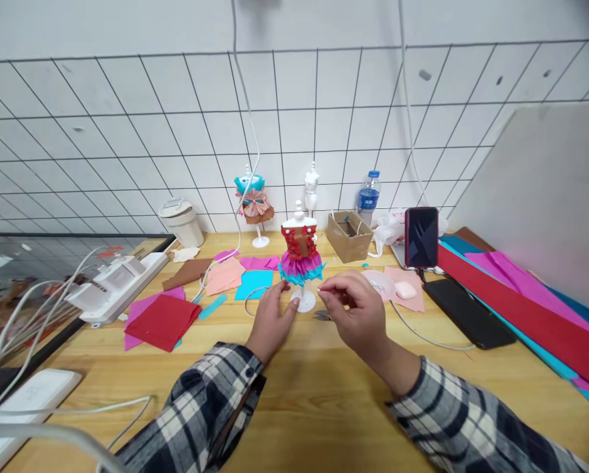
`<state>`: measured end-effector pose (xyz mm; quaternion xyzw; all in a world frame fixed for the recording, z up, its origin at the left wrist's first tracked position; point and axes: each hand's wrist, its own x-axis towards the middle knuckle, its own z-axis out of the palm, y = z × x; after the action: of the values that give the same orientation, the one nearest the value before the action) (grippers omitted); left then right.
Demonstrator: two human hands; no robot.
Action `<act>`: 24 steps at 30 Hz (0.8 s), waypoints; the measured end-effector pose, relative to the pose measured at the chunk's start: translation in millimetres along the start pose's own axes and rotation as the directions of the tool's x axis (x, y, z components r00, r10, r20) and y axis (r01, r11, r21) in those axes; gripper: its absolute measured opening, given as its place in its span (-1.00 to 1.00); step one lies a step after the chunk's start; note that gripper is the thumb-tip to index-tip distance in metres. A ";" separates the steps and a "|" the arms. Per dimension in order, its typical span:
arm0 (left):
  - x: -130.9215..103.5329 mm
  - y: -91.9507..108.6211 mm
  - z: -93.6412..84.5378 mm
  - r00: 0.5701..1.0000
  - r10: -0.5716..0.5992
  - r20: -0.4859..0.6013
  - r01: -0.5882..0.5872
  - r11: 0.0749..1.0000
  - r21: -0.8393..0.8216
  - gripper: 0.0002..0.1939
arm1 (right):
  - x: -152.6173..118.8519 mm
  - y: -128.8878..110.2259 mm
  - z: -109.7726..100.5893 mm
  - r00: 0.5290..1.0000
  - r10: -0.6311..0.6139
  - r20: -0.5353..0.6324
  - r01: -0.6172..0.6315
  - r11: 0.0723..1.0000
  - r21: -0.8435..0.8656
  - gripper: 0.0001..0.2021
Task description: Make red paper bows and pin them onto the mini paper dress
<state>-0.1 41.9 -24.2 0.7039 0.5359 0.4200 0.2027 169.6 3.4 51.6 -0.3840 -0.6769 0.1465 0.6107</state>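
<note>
A miniature dress form [299,226] stands upright before me, dressed in a brown and red bodice with white beads and a purple skirt [302,268] edged in blue. My left hand [273,320] is at the left of its round white base [303,301], thumb on the rim and fingers curled beside it. To the right of the base, my right hand [356,305] pinches a tiny whitish piece, perhaps a bead, between thumb and forefinger. Metal tool tips [323,315] show beside the right hand; the rest is hidden.
Folded crepe paper lies left, including a red piece [164,322]. Behind stand another dressed form [255,200], a bare form [311,187], a cardboard box [350,240] and a bottle [369,197]. A phone [421,236] and long red paper [526,309] are right; a power strip [127,289] is left.
</note>
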 end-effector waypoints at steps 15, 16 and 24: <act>22.3 1.2 12.7 0.983 0.002 0.182 -0.004 1.000 0.007 -0.69 | 55.6 -11.8 -5.9 0.971 -0.241 -0.007 0.232 0.943 -0.239 -0.94; 21.4 3.8 11.3 0.985 0.012 0.175 -0.012 1.000 0.001 -0.69 | 56.7 -10.9 -6.8 0.970 -0.243 -0.012 0.231 0.935 -0.268 -0.94; 16.7 12.8 6.1 0.982 0.038 0.187 -0.025 0.997 -0.073 -0.69 | 62.5 -3.7 -13.0 0.974 -0.209 -0.084 0.168 0.924 -0.344 -0.92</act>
<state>13.6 54.0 -12.0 0.7412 0.4882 0.3733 0.2703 183.1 41.1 101.4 -0.4232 -0.6880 -0.0534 0.5871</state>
